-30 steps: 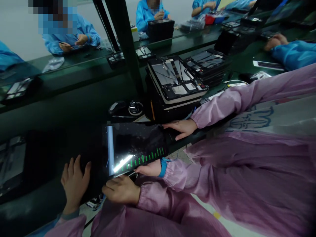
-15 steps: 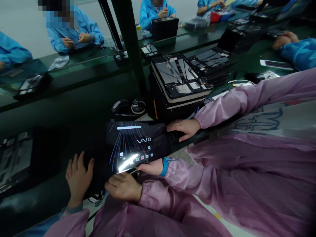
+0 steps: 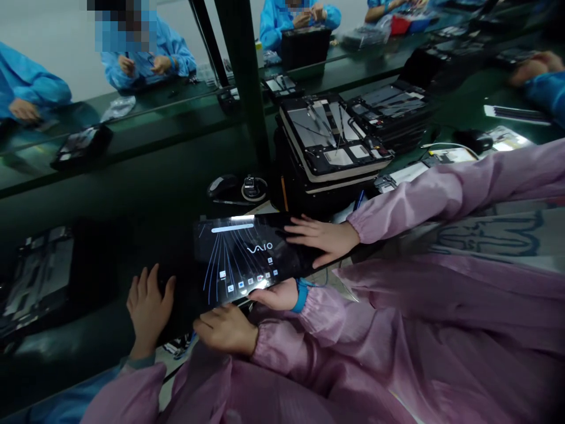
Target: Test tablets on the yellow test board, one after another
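Note:
A lit tablet (image 3: 247, 253) showing a VAIO screen lies tilted at the near edge of the dark green bench (image 3: 132, 194). My left hand (image 3: 148, 306) rests flat and open on the bench, left of the tablet. My right hand (image 3: 227, 330) has curled fingers against the tablet's near left corner. A co-worker in a pink gown reaches in from the right. One of that person's hands (image 3: 324, 235) lies spread on the screen's right end. The other hand (image 3: 278, 294), with a blue wristband, holds the near edge.
A stack of opened tablet frames (image 3: 335, 141) stands on a black box behind the tablet, with a mouse (image 3: 223, 185) beside it. A dark tray (image 3: 39, 277) lies at left. A black post (image 3: 242, 82) rises mid-bench. People in blue gowns work across the far bench.
The screen changed from green bars to the VAIO home screen. The co-worker's far hand slid from the tablet's right edge onto the screen. My hands barely moved.

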A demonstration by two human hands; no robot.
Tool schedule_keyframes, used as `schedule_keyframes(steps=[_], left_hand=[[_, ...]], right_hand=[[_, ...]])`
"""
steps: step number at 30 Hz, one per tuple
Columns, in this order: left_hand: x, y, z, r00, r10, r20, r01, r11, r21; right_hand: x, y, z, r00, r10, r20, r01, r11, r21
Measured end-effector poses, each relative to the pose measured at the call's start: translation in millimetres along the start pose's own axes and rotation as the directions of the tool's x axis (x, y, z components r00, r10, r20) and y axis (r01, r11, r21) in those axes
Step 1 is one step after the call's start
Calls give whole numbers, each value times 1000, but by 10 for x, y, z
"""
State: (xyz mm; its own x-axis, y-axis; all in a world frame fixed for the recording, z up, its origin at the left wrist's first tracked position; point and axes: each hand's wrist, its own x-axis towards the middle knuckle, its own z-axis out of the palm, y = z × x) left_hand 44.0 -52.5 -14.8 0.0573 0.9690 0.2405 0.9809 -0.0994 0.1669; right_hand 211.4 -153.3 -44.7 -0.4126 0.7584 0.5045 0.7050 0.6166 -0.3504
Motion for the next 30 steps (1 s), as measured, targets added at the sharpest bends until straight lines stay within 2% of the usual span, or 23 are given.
schedule_keyframes(steps=[12,18,23,30], left_hand=[[31,0,3,999,-23,23,22,1000,11],[38,-1,14,1000,-15,9,15,1000,20],[43,3,1,999,-26,32,25,1000,18],[46,5,6,1000,-13,14,12,1000,17]], right_hand=[[29,34,-77,999,-27,-22,27,1000,10],[22,36,-69,1000,-16,10,16,1000,6],[29,38,-107,1000,-10,-19,10,1000,16],[55,44,-199,999,-17,34,17,1000,11]])
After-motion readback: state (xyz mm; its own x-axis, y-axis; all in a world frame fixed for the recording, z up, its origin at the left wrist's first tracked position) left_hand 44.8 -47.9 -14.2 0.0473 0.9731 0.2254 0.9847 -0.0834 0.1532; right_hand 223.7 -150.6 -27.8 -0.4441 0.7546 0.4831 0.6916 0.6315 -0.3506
